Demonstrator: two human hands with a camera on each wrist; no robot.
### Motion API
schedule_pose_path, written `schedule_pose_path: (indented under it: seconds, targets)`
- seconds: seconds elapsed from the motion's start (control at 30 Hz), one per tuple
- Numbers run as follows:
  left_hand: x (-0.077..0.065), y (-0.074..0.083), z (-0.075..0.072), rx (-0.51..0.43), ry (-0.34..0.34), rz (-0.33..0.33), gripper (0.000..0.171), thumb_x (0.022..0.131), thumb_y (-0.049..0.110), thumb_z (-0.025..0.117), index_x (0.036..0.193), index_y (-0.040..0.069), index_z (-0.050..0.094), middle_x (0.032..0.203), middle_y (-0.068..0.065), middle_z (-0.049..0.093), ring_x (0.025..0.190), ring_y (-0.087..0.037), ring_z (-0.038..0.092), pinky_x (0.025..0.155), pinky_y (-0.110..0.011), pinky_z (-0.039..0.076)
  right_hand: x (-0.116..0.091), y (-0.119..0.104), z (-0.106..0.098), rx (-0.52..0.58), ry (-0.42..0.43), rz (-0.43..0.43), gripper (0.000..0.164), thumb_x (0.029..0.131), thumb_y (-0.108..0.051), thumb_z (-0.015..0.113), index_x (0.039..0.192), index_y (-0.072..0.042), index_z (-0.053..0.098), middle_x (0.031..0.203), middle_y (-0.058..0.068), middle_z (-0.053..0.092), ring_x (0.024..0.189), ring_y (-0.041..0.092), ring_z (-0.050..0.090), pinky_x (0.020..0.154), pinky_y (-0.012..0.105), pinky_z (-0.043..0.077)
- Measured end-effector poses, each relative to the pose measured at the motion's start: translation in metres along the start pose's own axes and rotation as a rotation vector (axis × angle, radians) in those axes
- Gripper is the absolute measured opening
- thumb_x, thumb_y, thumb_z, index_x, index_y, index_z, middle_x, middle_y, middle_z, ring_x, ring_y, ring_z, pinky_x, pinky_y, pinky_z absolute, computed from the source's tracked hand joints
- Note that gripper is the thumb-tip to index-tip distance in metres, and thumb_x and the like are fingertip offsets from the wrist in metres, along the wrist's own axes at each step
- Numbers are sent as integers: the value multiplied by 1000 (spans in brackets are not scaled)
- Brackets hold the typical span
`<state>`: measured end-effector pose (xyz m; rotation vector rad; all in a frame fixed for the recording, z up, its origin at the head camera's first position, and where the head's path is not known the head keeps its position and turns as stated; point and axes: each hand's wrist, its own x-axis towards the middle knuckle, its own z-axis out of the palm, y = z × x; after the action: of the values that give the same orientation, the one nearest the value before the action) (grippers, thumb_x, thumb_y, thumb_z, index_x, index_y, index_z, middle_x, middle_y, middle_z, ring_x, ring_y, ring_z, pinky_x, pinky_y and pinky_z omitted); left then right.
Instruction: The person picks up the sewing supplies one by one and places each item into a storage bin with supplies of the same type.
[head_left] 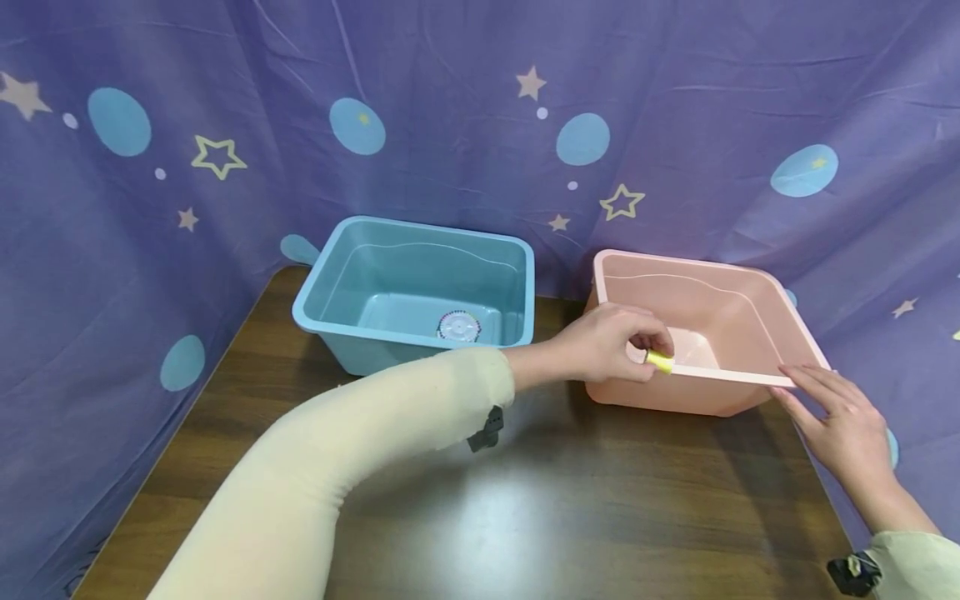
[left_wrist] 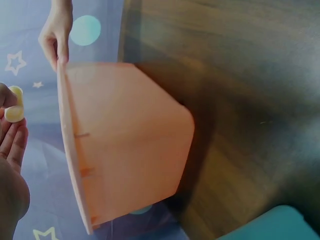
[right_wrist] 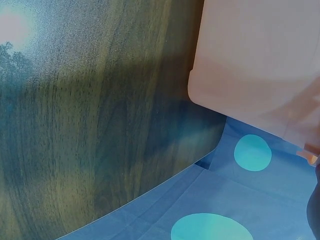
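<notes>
Over the near rim of the pink plastic bin, my left hand pinches a small yellow spool, which looks like thread, between thumb and fingers. The left wrist view shows the spool with its rounded yellow ends, and part of the hand at the left edge. My right hand grips the bin's near right corner, fingers over the rim and thumb below it. Only a dark sliver of that hand appears in the right wrist view. The pink bin's floor is partly hidden by its near wall and my left hand.
A blue plastic bin stands to the left, with a round wheel of coloured-head pins on its floor. Both bins rest on a brown wooden table. A purple curtain with stars and ovals hangs behind and at the sides.
</notes>
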<state>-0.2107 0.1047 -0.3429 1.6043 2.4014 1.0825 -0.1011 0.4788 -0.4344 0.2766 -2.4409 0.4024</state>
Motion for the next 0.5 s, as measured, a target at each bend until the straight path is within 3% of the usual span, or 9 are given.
schedule_pose_path:
  seconds: [0.2, 0.4, 0.5]
  targets:
    - [14, -1, -7, 20, 2, -16, 20, 93, 15, 78, 114, 13, 79, 107, 5, 76, 98, -5, 67, 89, -8, 46, -1, 0, 0, 0, 1, 1, 35, 94, -22, 83, 123, -4, 78, 121, 26, 74, 128, 44, 64, 126, 25, 28]
    - [28, -3, -8, 40, 25, -10, 18, 93, 15, 77, 111, 13, 80, 102, 9, 74, 96, -3, 65, 86, -9, 45, -1, 1, 1, 9, 10, -4, 44, 100, -42, 75, 123, -4, 78, 121, 26, 74, 132, 37, 63, 126, 25, 28]
    - [35, -5, -9, 35, 37, -13, 18, 92, 16, 79, 110, 15, 80, 100, 10, 73, 95, -3, 65, 85, -9, 45, -1, 2, 1, 11, 17, -10, 46, 100, -44, 75, 123, -5, 79, 121, 26, 74, 134, 30, 63, 126, 25, 29]
